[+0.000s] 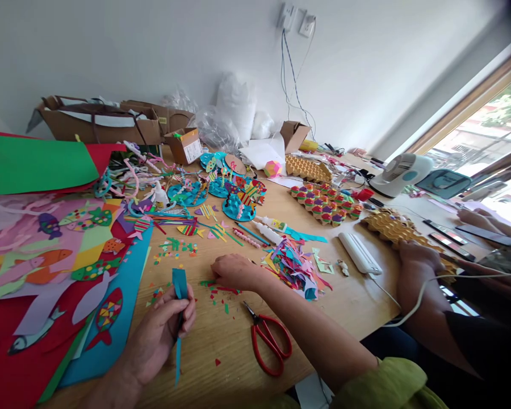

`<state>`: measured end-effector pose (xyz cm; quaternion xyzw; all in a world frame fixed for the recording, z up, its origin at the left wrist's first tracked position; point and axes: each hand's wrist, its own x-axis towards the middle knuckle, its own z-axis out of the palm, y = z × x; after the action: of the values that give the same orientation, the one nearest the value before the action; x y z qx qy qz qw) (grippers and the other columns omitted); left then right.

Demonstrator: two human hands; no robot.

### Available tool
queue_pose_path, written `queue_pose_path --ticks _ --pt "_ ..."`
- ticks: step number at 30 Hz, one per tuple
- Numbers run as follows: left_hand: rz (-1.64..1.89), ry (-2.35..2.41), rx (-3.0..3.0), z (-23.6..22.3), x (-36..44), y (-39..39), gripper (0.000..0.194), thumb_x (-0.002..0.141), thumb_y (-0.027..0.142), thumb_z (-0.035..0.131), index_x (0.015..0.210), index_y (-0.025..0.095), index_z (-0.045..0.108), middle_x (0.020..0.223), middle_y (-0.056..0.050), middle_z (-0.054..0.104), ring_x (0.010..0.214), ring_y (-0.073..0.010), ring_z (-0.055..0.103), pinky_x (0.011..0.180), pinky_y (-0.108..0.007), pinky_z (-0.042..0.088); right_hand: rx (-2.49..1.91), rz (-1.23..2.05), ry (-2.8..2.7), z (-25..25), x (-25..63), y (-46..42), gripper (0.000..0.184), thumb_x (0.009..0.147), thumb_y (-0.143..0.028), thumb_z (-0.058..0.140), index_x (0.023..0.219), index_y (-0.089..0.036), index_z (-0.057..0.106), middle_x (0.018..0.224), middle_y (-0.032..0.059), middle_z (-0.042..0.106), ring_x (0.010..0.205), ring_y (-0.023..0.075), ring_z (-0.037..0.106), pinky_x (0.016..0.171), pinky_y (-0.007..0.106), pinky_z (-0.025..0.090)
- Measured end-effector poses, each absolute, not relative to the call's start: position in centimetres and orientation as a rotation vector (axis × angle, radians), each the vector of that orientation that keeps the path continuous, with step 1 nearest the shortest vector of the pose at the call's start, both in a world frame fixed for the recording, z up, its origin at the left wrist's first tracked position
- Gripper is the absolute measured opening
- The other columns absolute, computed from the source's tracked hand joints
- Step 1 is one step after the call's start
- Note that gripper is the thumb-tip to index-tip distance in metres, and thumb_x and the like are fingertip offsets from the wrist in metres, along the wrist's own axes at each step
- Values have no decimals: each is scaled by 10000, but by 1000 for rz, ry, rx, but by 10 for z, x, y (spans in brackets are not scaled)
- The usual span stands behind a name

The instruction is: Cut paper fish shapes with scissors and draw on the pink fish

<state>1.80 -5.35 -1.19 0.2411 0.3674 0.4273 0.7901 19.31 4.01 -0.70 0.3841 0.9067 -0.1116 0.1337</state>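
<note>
My left hand (164, 321) is closed around a folded strip of blue paper (179, 278), its narrow tail hanging below the fingers. My right hand (234, 272) rests low over the table, fingers curled down and partly hidden behind the hand. Whatever they pinch, if anything, does not show. Around its fingertips lie small red and green paper scraps (226, 307). Red-handled scissors (272, 343) lie on the table below my right forearm. Green and orange paper bits (176, 250) are scattered farther back, near a striped paper fish (189, 230).
Coloured sheets with paper fish (104, 315) cover the left side. Paper shreds (296, 267), a white glue gun-like device (360, 253) and painted egg trays (326, 203) lie to the right. Another person's hand (419, 255) touches a yellow egg tray (398, 227). Cardboard boxes (100, 122) stand behind.
</note>
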Motion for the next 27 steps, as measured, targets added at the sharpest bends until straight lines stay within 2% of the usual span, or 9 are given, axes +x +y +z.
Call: queue_pose_path --ticks 6,16,27 --pt "916 786 525 -13 18 -53 53 714 186 572 761 165 559 553 44 473 483 -81 399 456 -221 284 1165 -346 2605 -4 194 39 220 754 -242 499 901 -203 658 929 52 674 816 187 617 568 230 413" --pt "927 764 529 -14 18 -53 34 724 175 562 756 164 562 557 40 479 483 -81 405 452 -216 290 1265 -318 2548 -2 187 31 255 724 -184 485 875 -121 680 895 132 684 785 219 629 575 255 403" --pt "921 796 544 -14 18 -53 39 707 182 574 741 165 567 548 43 476 477 -81 392 444 -214 295 1649 -421 2454 23 227 19 195 764 -178 473 813 -184 662 816 27 674 722 132 588 533 213 307"
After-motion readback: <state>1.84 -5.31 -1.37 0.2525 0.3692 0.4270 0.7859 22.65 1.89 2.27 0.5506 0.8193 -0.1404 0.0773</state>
